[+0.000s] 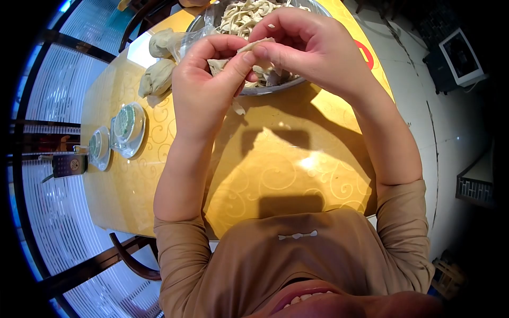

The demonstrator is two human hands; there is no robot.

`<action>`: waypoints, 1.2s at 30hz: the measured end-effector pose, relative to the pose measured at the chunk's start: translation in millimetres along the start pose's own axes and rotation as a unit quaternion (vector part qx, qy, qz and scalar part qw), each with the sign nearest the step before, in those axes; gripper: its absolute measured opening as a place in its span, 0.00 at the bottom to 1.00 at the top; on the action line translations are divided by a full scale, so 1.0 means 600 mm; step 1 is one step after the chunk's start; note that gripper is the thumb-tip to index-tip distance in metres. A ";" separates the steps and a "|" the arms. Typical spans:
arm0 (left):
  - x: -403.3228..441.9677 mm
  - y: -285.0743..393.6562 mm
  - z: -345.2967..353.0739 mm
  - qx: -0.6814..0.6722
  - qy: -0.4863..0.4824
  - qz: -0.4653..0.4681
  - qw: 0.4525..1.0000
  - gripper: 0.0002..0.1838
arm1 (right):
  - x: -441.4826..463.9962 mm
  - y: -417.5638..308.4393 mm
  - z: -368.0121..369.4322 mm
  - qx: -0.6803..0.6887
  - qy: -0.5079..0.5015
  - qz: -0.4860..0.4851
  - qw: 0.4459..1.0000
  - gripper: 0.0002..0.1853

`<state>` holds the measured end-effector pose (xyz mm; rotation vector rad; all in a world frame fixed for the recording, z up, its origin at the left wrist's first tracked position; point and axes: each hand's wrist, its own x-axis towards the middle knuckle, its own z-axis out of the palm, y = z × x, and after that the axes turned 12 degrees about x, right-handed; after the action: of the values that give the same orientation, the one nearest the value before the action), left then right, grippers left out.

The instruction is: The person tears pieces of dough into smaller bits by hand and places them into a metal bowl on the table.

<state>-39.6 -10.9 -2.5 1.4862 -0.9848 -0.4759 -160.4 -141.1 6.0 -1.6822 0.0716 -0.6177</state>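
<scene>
Above the near side of a metal bowl (258, 91), my two hands meet at a pale, soft strip (256, 44). My left hand (204, 79) is closed, pinching the strip between thumb and fingers; another pale piece (216, 66) shows beneath its fingers. On the other side, my right hand (313, 50) pinches the same strip with thumb and bent fingers. Thin pale shreds (246, 18) fill the bowl, partly hidden by my hands. A narrow shred (238, 107) hangs below my left hand. I cannot make out what food it is.
Two pale lumps (157, 78) (161, 43) lie left of the bowl beside a clear plastic bag (188, 41). Further left are two lidded dishes on saucers (128, 127) (99, 146). A yellow patterned tablecloth (275, 180) covers the table. A chair (132, 262) stands at the lower left.
</scene>
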 end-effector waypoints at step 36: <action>0.002 0.007 -0.012 -0.021 0.133 0.223 0.966 0.08 | 0.031 0.052 -0.052 0.040 0.178 0.000 0.983 0.06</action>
<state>-34.5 -7.3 3.0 1.2041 -1.0455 0.0284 -149.0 -183.2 -13.8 -1.4791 0.2993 -0.9052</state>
